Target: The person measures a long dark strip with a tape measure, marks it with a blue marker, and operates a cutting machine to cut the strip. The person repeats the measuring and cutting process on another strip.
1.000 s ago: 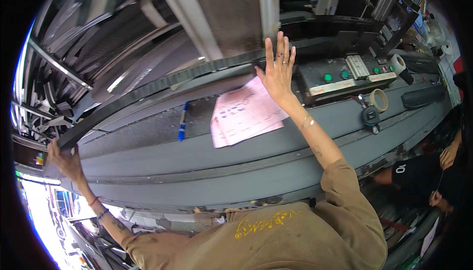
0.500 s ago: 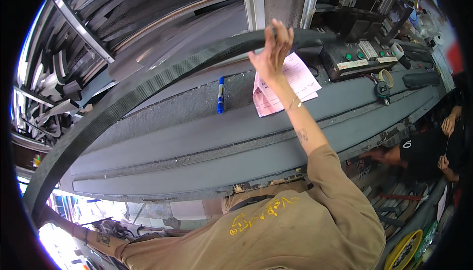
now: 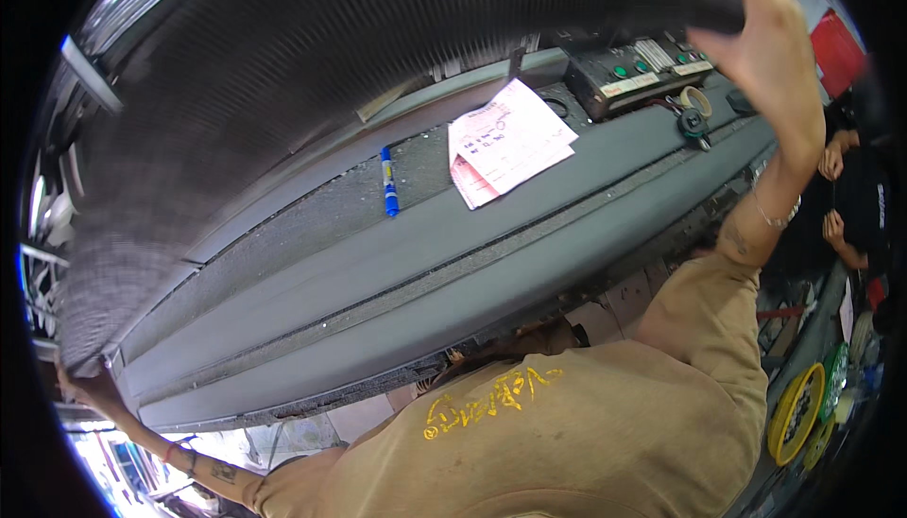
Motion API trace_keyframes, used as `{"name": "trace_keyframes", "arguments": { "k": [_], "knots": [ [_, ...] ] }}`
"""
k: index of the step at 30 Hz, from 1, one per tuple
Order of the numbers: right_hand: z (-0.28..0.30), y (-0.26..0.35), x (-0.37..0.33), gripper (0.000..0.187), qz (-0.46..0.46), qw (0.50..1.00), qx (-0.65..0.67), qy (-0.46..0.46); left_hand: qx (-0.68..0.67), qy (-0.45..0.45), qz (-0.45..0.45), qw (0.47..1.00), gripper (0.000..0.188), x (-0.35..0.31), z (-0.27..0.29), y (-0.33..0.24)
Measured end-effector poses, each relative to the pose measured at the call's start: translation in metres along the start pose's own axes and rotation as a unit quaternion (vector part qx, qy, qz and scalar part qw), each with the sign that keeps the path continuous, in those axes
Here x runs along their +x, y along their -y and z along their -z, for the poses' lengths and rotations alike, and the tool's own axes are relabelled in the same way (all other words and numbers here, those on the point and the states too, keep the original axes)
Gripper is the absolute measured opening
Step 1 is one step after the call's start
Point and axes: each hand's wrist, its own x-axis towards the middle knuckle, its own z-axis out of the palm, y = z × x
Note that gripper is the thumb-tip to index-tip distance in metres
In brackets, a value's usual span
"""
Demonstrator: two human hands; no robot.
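Big dark ribbed sheet (image 3: 331,55): prob. bendy, best held at both ends. R hand (image 3: 770,55) spread by one end; L hand (image 3: 90,388) at other, can't tell grip.

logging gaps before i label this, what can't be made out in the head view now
Right hand: head view; fingertips cut off by the top edge.
Dark ribbed strip: head view; far side cut off by the top edge, ribbing partly blurred.
Left hand: head view; finger grip unclear, small and dim near the lens rim.
Lower pink sheet: head view; mostly covered by the upper sheet.
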Motion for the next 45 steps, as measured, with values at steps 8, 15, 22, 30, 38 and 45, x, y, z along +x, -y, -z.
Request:
{"name": "trace_keyframes", "arguments": {
  "k": [8,15,22,30,38,45],
  "knots": [
    [-0.089,-0.040,-0.133,0.076,0.045,0.785,0.145,0.600,-0.236,0.558,-0.132,0.785,0.095,-0.126,-0.071,-0.210],
    [-0.221,-0.160,-0.202,0.084,-0.150,0.890,0.049,0.428,-0.212,0.567,-0.134,0.784,0.108,-0.154,-0.074,-0.246],
    [-0.287,-0.223,-0.215,0.089,-0.369,0.836,-0.126,0.386,-0.186,0.636,-0.117,0.740,0.111,-0.152,-0.069,-0.262],
    [-0.313,-0.259,-0.198,0.081,-0.398,0.614,-0.178,0.657,-0.348,0.574,-0.100,0.734,0.075,-0.124,-0.011,-0.361],
    [-0.257,-0.310,-0.195,0.086,-0.401,0.884,-0.069,0.233,-0.590,0.448,-0.038,0.671,0.043,-0.108,0.029,-0.471],
    [-0.180,-0.188,-0.172,0.061,-0.419,0.512,0.743,-0.103,-0.778,0.390,0.048,0.489,0.042,-0.096,0.060,-0.595]
  ]
}}
